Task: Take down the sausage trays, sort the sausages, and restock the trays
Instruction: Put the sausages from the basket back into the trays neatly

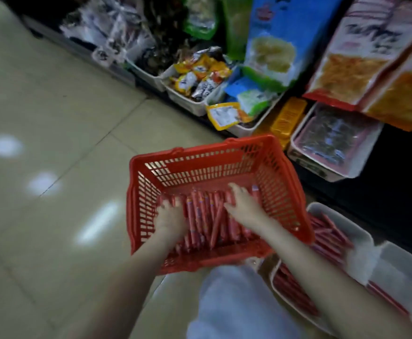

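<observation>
A red plastic basket (200, 157) stands on the tiled floor with many red-wrapped sausages (205, 216) lying across its bottom. Both my hands are down inside it. My left hand (169, 216) lies on the sausages at the left, fingers curled over them. My right hand (241, 204) rests on the sausages at the right with its fingers spread. Right of the basket, a white tray (361, 231) holds more red sausages (329, 233), and another white tray (405, 267) sits at the lower right. The picture is blurred, so the grip is unclear.
Low shelf bins (187, 101) with snack packets line the back. Large hanging bags (271, 42) and orange-red packs (361, 64) fill the upper right. A white tray of dark packets (332, 140) sits behind the basket. My pale trouser knee (236, 304) is below the basket. Beige floor tiles (53, 167) spread left.
</observation>
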### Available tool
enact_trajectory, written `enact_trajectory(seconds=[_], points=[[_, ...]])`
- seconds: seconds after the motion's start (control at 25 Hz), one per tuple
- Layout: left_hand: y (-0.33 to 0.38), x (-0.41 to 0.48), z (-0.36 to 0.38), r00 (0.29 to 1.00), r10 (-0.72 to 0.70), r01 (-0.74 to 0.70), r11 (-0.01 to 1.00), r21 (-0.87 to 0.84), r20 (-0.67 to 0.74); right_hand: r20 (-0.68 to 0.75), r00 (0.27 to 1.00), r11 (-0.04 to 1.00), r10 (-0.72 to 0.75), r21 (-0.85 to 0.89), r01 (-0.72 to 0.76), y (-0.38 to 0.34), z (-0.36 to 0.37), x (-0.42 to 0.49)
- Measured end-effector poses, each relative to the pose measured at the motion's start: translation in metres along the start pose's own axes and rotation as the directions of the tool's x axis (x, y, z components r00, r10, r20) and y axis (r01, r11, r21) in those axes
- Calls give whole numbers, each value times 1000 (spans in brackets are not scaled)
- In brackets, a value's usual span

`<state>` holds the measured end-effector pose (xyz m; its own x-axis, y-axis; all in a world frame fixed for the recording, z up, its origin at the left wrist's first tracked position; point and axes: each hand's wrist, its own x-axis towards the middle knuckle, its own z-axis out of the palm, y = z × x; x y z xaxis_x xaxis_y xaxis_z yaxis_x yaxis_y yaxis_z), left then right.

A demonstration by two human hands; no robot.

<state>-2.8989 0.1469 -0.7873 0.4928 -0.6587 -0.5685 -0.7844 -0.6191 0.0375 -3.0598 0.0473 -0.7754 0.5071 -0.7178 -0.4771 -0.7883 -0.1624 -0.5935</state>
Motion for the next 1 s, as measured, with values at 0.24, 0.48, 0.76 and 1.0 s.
enact_trajectory(seconds=[0.24,0.48,0.76,1.0], points=[[8,53,78,983,-161,175,965,-194,87,302,891,941,338,-78,-330,52,69,64],[21,86,95,962,-273,254,919,-300,-23,63,933,930,354,85,-358,40,113,102],[25,95,90,955,-222,295,625,-723,197,399,869,741,292,480,-469,46,113,110],[38,67,33,922,143,322,233,-918,360,440,879,447,184,759,-474,43,53,77]])
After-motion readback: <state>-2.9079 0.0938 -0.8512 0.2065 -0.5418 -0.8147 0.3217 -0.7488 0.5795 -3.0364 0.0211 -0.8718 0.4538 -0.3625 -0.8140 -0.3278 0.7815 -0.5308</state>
